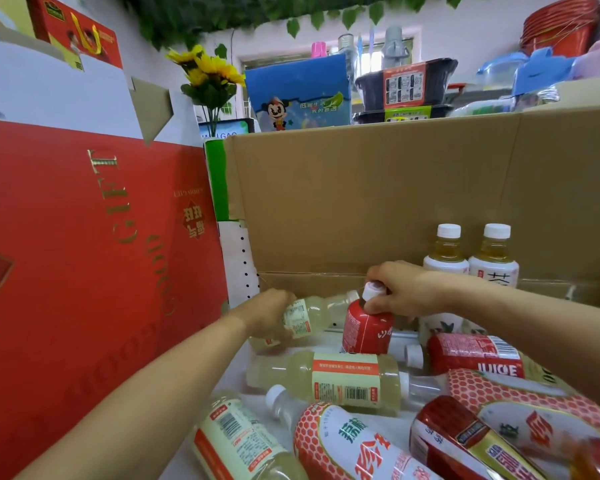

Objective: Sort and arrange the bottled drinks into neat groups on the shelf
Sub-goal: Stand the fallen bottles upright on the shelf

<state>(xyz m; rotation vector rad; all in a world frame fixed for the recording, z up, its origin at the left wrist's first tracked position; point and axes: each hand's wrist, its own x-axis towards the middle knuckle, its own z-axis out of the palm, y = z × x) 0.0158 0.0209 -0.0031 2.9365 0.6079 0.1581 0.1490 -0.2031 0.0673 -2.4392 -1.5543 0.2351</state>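
My left hand (269, 315) grips a pale yellow drink bottle (312, 315) that lies tilted with its neck to the right, near the back left of the shelf. My right hand (400, 289) holds the neck of an upright red-labelled bottle (366, 332) with a white cap, right beside the pale one. Two white-capped tea bottles (471, 258) stand upright at the back, against the cardboard. Several more bottles lie flat in front: a pale yellow one (343, 379), another pale one (236, 441), a red juice bottle (471, 355) and red-and-white patterned ones (354, 445).
A tall brown cardboard box wall (395, 195) closes the back of the shelf. A big red gift box (84, 271) stands along the left side. Above and behind are sunflowers (208, 71), a blue carton (298, 95) and stacked plastic ware (406, 88).
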